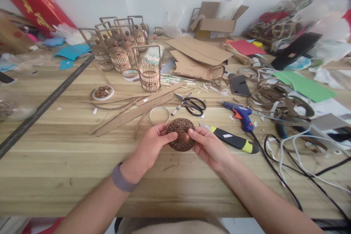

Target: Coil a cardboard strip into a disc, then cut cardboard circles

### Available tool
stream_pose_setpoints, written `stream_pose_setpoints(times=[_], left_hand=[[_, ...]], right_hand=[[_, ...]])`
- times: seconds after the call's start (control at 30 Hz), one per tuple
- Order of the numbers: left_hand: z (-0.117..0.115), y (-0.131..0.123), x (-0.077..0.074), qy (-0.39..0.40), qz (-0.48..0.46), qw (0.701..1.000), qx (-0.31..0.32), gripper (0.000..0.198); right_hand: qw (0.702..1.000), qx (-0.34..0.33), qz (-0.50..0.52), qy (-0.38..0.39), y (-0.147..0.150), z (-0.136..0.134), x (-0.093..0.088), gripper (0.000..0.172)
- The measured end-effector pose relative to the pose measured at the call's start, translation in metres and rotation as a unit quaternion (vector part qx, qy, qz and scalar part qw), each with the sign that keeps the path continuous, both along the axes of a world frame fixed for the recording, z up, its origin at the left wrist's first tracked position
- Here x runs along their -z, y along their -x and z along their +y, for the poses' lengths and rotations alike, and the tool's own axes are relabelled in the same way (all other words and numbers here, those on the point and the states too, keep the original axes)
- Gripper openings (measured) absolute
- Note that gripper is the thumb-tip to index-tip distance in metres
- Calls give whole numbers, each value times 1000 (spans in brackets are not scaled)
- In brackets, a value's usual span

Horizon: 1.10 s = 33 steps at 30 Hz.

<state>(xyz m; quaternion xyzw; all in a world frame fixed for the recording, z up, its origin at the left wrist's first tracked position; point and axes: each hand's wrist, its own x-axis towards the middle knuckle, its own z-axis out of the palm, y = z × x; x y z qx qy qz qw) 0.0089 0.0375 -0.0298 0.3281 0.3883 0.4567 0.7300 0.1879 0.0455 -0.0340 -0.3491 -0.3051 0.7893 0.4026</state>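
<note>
Between my two hands is a round lid of coiled corrugated cardboard (175,146), with a brown wooden knob (184,137) on its top. My left hand (153,142) grips the lid's left side, thumb on top near the knob. On the right side my right hand (210,144) grips it too, its thumb tip beside the knob. The fingers under the lid are hidden. Just beyond lie a metal ring (159,115) and black-handled scissors (194,105). A small slatted basket with a tall handle (150,76) stands farther back, without a lid.
Several lidded baskets (119,58) stand at the back left, near a dish of knobs (103,93). To the right lie a utility knife (233,139), a blue glue gun (241,115) and tangled cables (290,146). Cardboard sheets (203,53) and strips (131,115) cover the middle.
</note>
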Motion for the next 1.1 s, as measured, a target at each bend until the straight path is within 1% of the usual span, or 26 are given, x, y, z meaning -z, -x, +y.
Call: stream_pose_setpoints(times=[0.17,0.3,0.53,0.67,0.9,1.1], left_hand=[[0,-2,3,3,-7,1000,-20,47],[0,-1,4,4,-5,999,-34,44],[0,0,1,17,-13,999,-25,41],[-1,-1,0,29,-25,999,-17,42],[0,0,5,38,-29,998,-42,43],[-1,0,1,36,-31,998,-36,44]], right_hand=[[1000,19,6,0,1,-1,0,28],[1000,18,4,-5,0,-3,-2,26],[1000,14,-1,-17,1,-2,-2,24],[1000,10,-5,-18,1,-3,-1,26],[999,10,-20,-48,2,-5,-1,24],[998,5,-33,-60,1,-4,-2,27]])
